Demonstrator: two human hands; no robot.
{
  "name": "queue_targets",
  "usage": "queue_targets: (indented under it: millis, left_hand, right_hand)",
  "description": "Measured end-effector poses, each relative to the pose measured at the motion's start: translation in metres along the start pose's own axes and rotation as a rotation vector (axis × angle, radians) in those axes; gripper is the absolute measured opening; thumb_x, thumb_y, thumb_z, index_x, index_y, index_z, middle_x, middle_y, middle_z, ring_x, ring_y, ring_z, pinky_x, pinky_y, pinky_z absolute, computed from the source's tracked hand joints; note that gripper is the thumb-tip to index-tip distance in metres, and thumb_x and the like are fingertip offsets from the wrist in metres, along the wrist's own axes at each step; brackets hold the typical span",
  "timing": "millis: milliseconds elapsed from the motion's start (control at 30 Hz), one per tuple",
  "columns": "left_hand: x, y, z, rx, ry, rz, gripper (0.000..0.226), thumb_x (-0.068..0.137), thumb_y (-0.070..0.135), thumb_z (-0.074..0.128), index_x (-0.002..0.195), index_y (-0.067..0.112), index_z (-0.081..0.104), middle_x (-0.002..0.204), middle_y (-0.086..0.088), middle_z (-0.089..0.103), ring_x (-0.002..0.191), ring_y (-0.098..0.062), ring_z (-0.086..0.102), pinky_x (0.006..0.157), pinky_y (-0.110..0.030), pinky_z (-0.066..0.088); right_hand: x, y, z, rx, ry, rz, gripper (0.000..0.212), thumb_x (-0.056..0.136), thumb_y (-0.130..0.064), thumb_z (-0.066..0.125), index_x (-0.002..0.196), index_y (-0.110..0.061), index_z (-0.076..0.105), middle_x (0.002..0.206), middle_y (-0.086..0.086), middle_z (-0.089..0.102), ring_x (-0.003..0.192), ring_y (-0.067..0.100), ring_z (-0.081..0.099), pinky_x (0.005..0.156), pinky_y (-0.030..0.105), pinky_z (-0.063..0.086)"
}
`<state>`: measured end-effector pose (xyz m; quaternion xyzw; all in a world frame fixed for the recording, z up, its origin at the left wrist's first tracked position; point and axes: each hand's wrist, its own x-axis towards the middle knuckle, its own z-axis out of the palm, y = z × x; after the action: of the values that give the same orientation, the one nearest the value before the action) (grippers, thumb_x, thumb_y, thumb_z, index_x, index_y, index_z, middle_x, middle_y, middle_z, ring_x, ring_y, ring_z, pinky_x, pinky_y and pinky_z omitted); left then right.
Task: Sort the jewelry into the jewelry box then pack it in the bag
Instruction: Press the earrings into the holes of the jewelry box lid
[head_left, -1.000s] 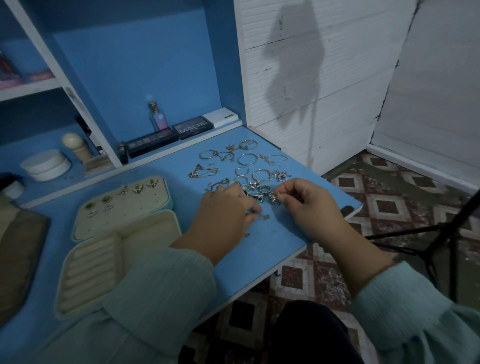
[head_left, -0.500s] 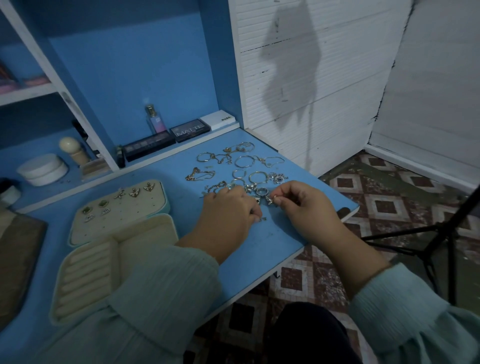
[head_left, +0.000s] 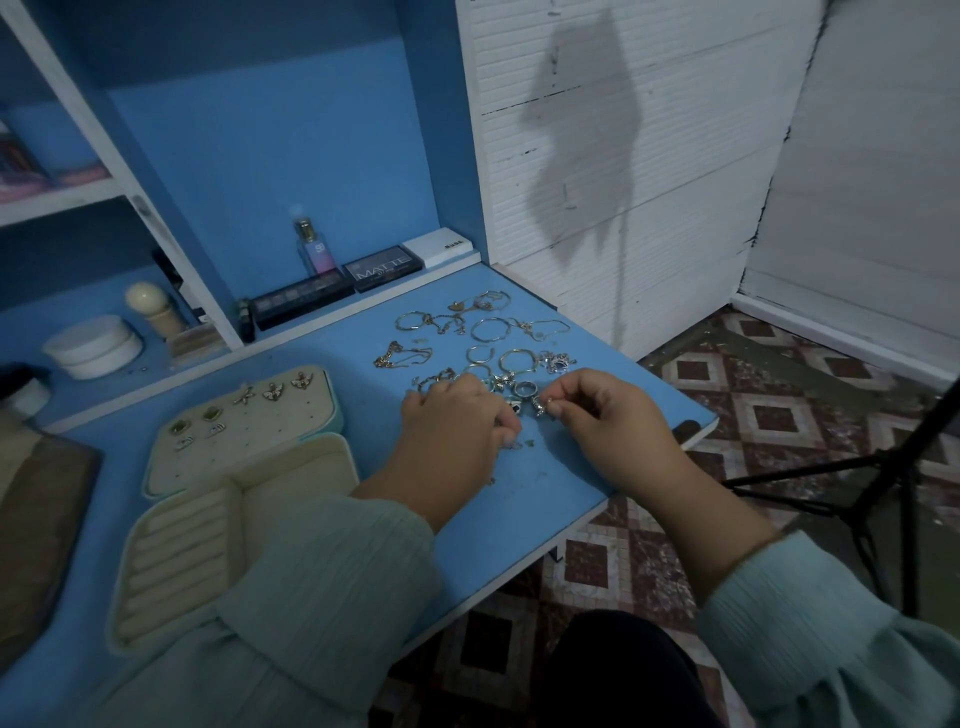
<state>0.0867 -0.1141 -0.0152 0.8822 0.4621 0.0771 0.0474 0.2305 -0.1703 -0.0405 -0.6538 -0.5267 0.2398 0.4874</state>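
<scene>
Right hand (head_left: 615, 415) fingers pinch small silver earring (head_left: 540, 406) just above blue tabletop (head_left: 561, 478). Left hand (head_left: 457, 421) fingers curled on loose jewelry pile (head_left: 483, 343); grip unclear. Keep pinch firm, carry left to cream open jewelry box (head_left: 234, 467), seat in lid holes.

Person: pale mint-green ribbed sleeves (head_left: 332, 587), gathered cuffs, worn on both arms; dark trousers (head_left: 613, 675); bare hands.

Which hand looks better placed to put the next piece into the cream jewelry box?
Probably the left hand: it lies nearer the open cream jewelry box. The right hand already pinches a small silver earring, but is farther off.
</scene>
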Motion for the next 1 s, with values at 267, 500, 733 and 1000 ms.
queue_targets:
  millis: [267, 500, 733, 1000]
  left_hand:
    - [0.0, -0.004, -0.002, -0.057, 0.065, -0.022, 0.016, 0.095, 0.036, 0.044, 0.1, 0.029, 0.058, 0.107, 0.009, 0.049, 0.109, -0.013, 0.043, 0.095, -0.032, 0.024]
    - [-0.004, -0.013, -0.014, -0.099, 0.012, -0.024, 0.008, 0.092, 0.037, 0.052, 0.088, 0.033, 0.058, 0.088, 0.017, 0.053, 0.095, -0.008, 0.05, 0.091, -0.031, 0.027]
    - [-0.02, -0.029, -0.026, -0.172, -0.081, -0.032, 0.008, 0.089, 0.034, 0.057, 0.081, 0.033, 0.058, 0.072, 0.021, 0.053, 0.077, -0.001, 0.053, 0.086, -0.029, 0.043]
    - [-0.037, -0.054, -0.037, -0.386, 0.029, -0.119, 0.013, 0.086, 0.018, 0.064, 0.08, 0.028, 0.059, 0.071, 0.023, 0.051, 0.063, 0.007, 0.046, 0.058, -0.001, 0.037]
  right_hand:
    - [-0.001, -0.001, 0.0, -0.019, -0.02, -0.006, 0.015, 0.089, -0.015, 0.059, 0.08, -0.026, 0.062, 0.074, -0.009, 0.058, 0.064, 0.008, 0.047, 0.055, 0.01, 0.037]
    - [-0.005, -0.004, 0.0, -0.093, -0.056, -0.104, 0.024, 0.088, -0.012, 0.059, 0.076, -0.032, 0.055, 0.073, -0.012, 0.057, 0.062, 0.001, 0.049, 0.059, 0.009, 0.039]
    - [-0.008, -0.007, 0.0, -0.093, -0.091, -0.139, 0.02, 0.087, -0.009, 0.06, 0.078, -0.027, 0.057, 0.073, -0.011, 0.057, 0.063, -0.012, 0.05, 0.059, 0.003, 0.039]
    - [-0.003, -0.015, 0.0, -0.013, -0.14, -0.102, 0.019, 0.083, -0.008, 0.065, 0.076, -0.025, 0.061, 0.076, 0.0, 0.064, 0.067, 0.005, 0.054, 0.064, 0.011, 0.045]
